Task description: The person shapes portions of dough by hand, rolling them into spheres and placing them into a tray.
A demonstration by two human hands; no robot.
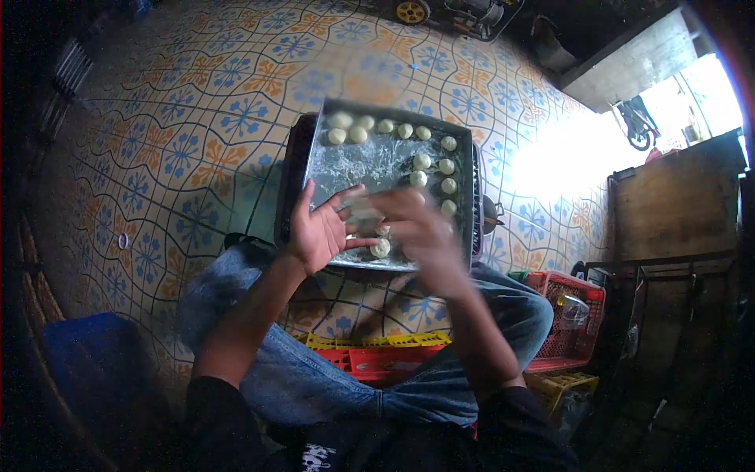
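Observation:
A square metal tray (321, 157) dusted with flour lies in front of me. Pale round dough balls (422, 162) sit in it along the far and right sides, and one dough ball (380, 248) lies by the near edge. Over the tray's near left part my left hand (318, 236) is open, palm up, its fingers spread. My right hand (413, 228) is smeared by motion above the tray, close to the left fingertips, so its grip cannot be made out. Something pale and blurred shows between the two hands; its kind is unclear.
The tray rests on a dark crate (295, 169). A red crate (566, 318) with a clear plastic bag stands at my right, near a yellow crate (560, 385). Patterned tiles (236, 118) cover the floor. A wheeled machine (464, 14) stands at the far side.

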